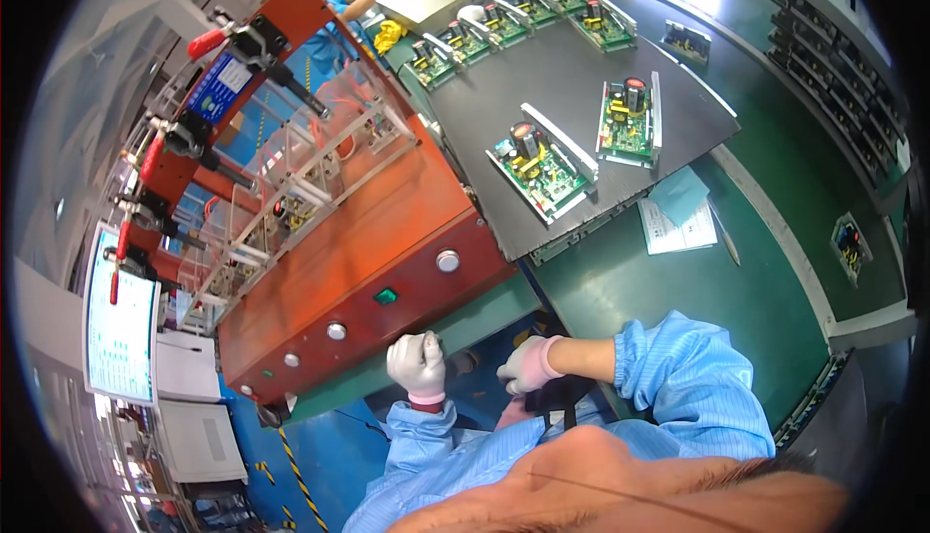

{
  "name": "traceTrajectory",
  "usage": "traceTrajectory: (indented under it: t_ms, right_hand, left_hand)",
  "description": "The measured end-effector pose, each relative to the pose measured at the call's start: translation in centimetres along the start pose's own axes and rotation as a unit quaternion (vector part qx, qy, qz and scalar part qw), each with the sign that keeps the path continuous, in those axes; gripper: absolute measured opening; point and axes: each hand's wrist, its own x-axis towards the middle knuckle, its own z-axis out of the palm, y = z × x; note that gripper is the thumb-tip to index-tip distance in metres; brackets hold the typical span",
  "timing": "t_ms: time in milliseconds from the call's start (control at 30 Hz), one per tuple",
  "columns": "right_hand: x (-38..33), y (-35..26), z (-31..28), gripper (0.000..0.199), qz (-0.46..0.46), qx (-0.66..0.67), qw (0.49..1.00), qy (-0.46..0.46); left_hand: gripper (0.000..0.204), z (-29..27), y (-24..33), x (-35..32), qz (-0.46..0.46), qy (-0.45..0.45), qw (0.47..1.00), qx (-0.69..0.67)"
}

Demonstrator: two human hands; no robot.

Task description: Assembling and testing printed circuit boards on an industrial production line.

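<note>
My left hand [418, 366], in a white glove, is curled into a fist just off the front of the red test fixture [387, 281], and no object shows in it. To its right, my right hand [529, 366] hangs in front of my body in a white and pink glove. Its fingers are loosely bent and apart, holding nothing that I can see. Beyond the hands, a green circuit board [542, 176] with a metal side plate lies on the black mat [484, 194]. Another circuit board [628, 126] lies to its right.
Red-handled toggle clamps [155, 153] and clear plastic guards stand on the fixture. Several boards [494, 24] line the mat's far side. Paper [678, 228] and a pen [725, 235] lie at right, near a dark rack [838, 78]. A co-worker [339, 10] is at far left; a monitor [121, 315] stands left.
</note>
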Motion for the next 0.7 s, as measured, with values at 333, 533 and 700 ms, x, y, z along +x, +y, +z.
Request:
traceTrajectory:
  t_ms: [333,533,700]
  right_hand:
    - [0.0,0.6,0.2,0.042,-0.001,-0.012,1.000,0.022]
    - [-0.7,0.6,-1.1,0.047,0.070,0.049,0.996,0.001]
    - [-1.1,0.5,-1.9,0.042,0.073,0.123,0.978,0.152]
  left_hand:
    - [0.011,-0.2,0.2,0.7,0.005,0.024,1.000,-0.008]
    - [0.013,0.2,0.1,0.9,0.007,0.048,0.999,-0.017]
    - [0.017,-0.7,0.9,1.0,0.021,0.074,0.997,-0.031]
